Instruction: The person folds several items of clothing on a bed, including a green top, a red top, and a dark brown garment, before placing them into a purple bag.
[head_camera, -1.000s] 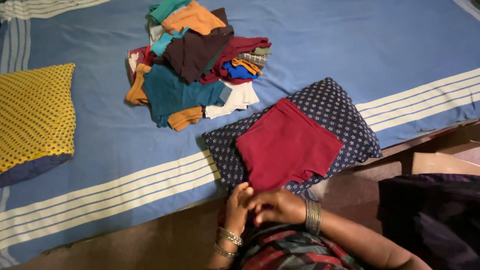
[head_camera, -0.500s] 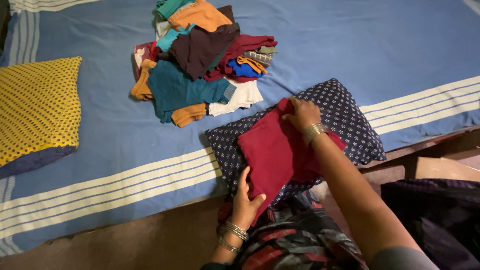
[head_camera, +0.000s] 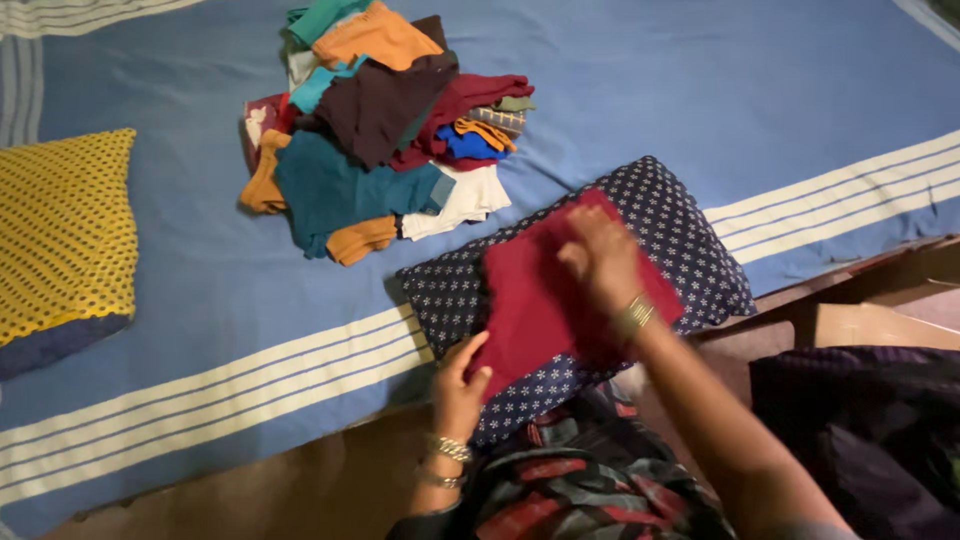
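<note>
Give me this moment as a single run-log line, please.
left hand: pinches near corner of maroon cloth | right hand: on cloth, blurred | cloth on dotted navy pillow | clothes pile beyond

L hand (head_camera: 458, 385): low in view, palm up/inward, fingers (head_camera: 468, 352) raised and slightly spread, bangles at wrist. R hand (head_camera: 600, 262): arm stretched fwd across body, palm down, fingers curled, motion-blurred; bangles at wrist. Hands well apart.

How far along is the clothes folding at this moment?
Early on. No finished stack is visible. In hand: the maroon cloth garment lies on the navy dotted pillow, left hand at its near corner, right hand pressing on top. Left: the mixed-colour heap of clothes on the blue striped bedsheet.
</note>
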